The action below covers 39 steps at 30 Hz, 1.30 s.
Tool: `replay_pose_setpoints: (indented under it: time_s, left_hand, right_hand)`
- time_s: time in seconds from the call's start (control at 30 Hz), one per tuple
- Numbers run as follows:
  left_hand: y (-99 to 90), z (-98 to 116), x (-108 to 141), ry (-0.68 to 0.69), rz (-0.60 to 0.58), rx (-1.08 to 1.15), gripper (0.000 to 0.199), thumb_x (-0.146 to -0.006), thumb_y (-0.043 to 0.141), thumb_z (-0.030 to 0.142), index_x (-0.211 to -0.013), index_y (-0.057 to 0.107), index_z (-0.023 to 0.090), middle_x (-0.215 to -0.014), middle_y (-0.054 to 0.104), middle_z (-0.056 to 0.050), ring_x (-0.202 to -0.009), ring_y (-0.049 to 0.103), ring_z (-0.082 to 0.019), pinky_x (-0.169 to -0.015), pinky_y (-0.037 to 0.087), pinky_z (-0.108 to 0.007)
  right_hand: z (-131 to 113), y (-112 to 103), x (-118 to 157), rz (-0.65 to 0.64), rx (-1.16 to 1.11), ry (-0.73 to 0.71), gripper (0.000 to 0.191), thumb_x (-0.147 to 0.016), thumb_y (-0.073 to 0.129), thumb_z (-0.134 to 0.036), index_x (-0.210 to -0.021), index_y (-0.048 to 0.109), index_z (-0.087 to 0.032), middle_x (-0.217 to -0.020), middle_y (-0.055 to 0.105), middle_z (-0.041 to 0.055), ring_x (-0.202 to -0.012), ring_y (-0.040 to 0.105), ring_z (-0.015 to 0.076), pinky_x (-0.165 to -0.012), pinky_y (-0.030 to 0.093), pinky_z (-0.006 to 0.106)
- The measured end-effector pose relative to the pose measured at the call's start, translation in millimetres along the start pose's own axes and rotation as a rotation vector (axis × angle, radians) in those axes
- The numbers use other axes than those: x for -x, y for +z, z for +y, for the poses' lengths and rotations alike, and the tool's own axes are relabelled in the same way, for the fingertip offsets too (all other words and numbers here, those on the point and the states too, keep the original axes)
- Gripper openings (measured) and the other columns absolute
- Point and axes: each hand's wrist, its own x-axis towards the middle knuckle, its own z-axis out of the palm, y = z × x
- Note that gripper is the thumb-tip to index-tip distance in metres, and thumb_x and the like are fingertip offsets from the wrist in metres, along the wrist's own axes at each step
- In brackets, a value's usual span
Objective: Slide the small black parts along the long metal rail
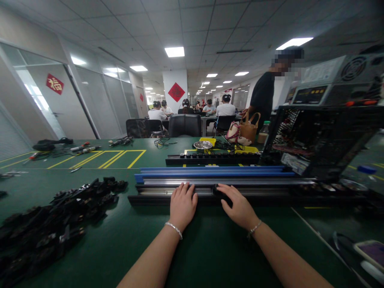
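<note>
A long black channel (255, 200) with a shiny metal strip inside lies across the green table in front of me. My left hand (182, 206) rests on it, palm down, fingers stretched out over the strip and holding nothing. To the right, my right hand (238, 208) curls its fingers and thumb round a small black part (220, 194) sitting in the channel; the hand partly hides it. Directly behind are a bare metal rail (240, 181) and blue rails (210, 173). Several dark parts (330, 188) line the channel's right end.
A heap of black parts (60, 220) spreads over the left of the table. An opened computer case (315, 136) stands at right. Farther back are a black rack (210, 160), a metal dish (203, 145) and screwdrivers (85, 149). A person (264, 96) stands beyond the table; others sit behind.
</note>
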Motion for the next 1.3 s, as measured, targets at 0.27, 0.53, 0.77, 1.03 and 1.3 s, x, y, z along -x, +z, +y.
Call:
replay_pose_setpoints:
  time_s: [0.27,0.53,0.77,1.03,1.3]
  left_hand:
    - [-0.2,0.1,0.7,0.005,0.015,0.003,0.038,-0.09,0.036,0.036,-0.12,0.054,0.024,-0.129,0.053,-0.005,-0.123,0.041,-0.022,-0.101,0.033,-0.041]
    - [-1.7,0.2,0.4,0.004,0.007,0.011,0.038,-0.09,0.035,0.037,-0.12,0.054,0.024,-0.129,0.053,-0.005,-0.124,0.04,-0.022,-0.102,0.032,-0.041]
    - [-2.0,0.6,0.0,-0.005,-0.001,0.014,0.037,-0.09,0.036,0.037,-0.12,0.054,0.025,-0.129,0.053,-0.005,-0.124,0.041,-0.022,-0.102,0.032,-0.041]
    - [-2.2,0.9,0.6,0.004,0.0,0.012,0.038,-0.09,0.035,0.036,-0.121,0.054,0.024,-0.13,0.052,-0.005,-0.124,0.04,-0.022,-0.102,0.032,-0.041]
    - [-2.3,0.9,0.3,-0.001,-0.005,0.006,0.038,-0.09,0.035,0.036,-0.12,0.054,0.024,-0.13,0.052,-0.005,-0.124,0.04,-0.022,-0.102,0.032,-0.041]
  right_hand:
    - [-2.0,-0.7,0.6,-0.02,0.001,-0.012,0.041,-0.077,0.044,-0.019,-0.118,0.051,-0.021,-0.127,0.053,0.0074,-0.119,0.046,0.0195,-0.106,0.028,0.046]
    - [-2.0,1.8,-0.8,0.03,0.109,0.058,0.044,-0.076,0.045,-0.023,-0.119,0.048,-0.017,-0.119,0.057,0.01,-0.112,0.05,0.0222,-0.105,0.027,0.048]
    - [-0.4,1.3,-0.5,-0.012,0.169,0.082,0.027,-0.077,0.046,-0.026,-0.1,0.059,-0.02,-0.107,0.064,0.0075,-0.11,0.051,0.0238,-0.103,0.025,0.051]
    - [-1.4,1.1,-0.4,-0.042,0.164,0.068,0.029,-0.077,0.046,-0.026,-0.103,0.06,-0.022,-0.111,0.063,0.0055,-0.111,0.051,0.0226,-0.103,0.023,0.051]
    - [-3.0,0.9,0.0,-0.064,0.163,0.042,0.032,-0.077,0.046,-0.025,-0.106,0.06,-0.024,-0.111,0.063,0.0041,-0.111,0.05,0.0222,-0.103,0.023,0.051]
